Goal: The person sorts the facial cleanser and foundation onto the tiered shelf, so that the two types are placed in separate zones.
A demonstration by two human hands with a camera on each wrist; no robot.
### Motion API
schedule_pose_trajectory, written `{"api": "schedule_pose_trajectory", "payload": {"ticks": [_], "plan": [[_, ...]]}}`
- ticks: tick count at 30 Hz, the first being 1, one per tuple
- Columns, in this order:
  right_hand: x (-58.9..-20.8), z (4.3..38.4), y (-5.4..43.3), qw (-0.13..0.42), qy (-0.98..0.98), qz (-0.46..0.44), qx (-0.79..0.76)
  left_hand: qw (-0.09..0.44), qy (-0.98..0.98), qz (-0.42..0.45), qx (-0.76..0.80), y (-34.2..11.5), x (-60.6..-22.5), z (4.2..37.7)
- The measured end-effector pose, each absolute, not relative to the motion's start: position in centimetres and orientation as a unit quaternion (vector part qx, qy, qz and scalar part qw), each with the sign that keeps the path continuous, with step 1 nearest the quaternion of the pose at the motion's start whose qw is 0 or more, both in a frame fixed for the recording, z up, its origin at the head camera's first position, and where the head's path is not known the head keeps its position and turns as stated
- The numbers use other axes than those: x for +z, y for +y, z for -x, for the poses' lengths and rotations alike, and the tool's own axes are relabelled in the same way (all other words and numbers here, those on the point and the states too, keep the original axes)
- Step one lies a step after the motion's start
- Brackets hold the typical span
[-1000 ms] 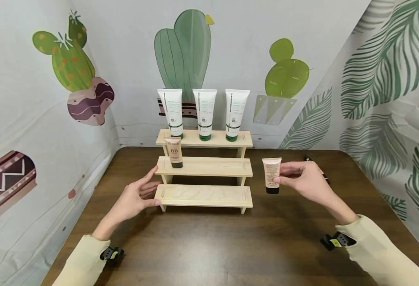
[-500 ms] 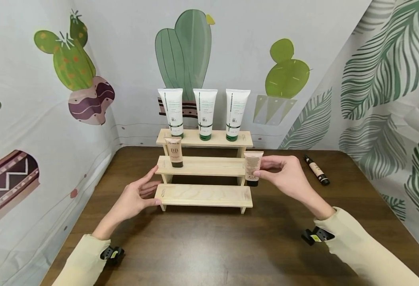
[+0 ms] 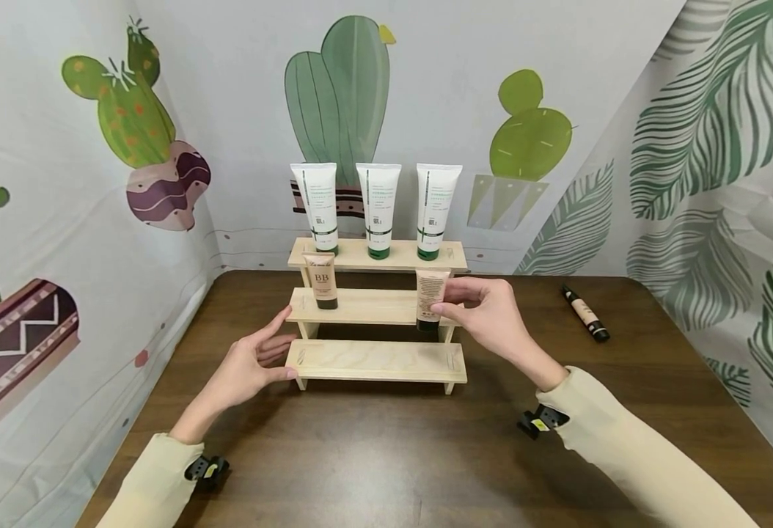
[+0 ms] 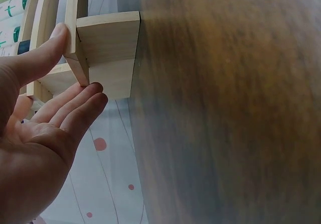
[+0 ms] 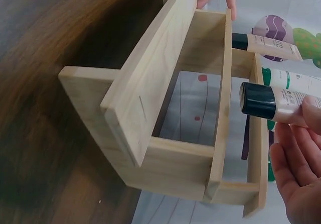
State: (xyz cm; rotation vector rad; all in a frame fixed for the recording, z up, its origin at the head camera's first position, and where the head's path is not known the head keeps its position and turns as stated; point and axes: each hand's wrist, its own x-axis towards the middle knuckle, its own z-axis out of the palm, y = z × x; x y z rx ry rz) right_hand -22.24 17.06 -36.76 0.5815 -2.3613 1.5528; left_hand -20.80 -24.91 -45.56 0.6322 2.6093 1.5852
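In the head view, a pale wooden three-tier display stand [image 3: 376,359] stands on the table. My left hand [image 3: 251,367] rests against its left end, thumb on the bottom shelf's corner and fairly straight fingers along the side. My right hand [image 3: 492,315] pinches a small beige cream tube [image 3: 432,293], cap down and printed back facing me, overlapping the middle shelf's right part. The right wrist view shows its black cap [image 5: 258,101] apart from the shelf edge. Another beige tube marked BB [image 3: 322,282] stands at the middle shelf's left end.
White tubes with green caps, left [image 3: 319,209], centre [image 3: 378,213] and right [image 3: 436,213], stand on the top shelf. A dark pen-like tube with a beige label [image 3: 585,314] lies on the brown table [image 3: 373,455] at right. A cactus-printed cloth [image 3: 241,132] hangs behind.
My right hand has carried the small beige tube leftward, from beside the stand to over the right part of the middle shelf. My left hand has stayed on the stand.
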Motion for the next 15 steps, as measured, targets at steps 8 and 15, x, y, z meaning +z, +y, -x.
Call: {"api": "schedule_pose_trajectory", "payload": {"ticks": [8, 15], "plan": [[-36.7, 23.1, 15.4, 0.138, -0.814, -0.199, 0.529, 0.011, 0.84, -0.204, 0.503, -24.8, -45.5, 20.9], [-36.8, 24.0, 13.9, 0.133, -0.807, -0.205, 0.537, 0.007, 0.839, -0.208, 0.503, -24.9, -45.5, 21.1]]}}
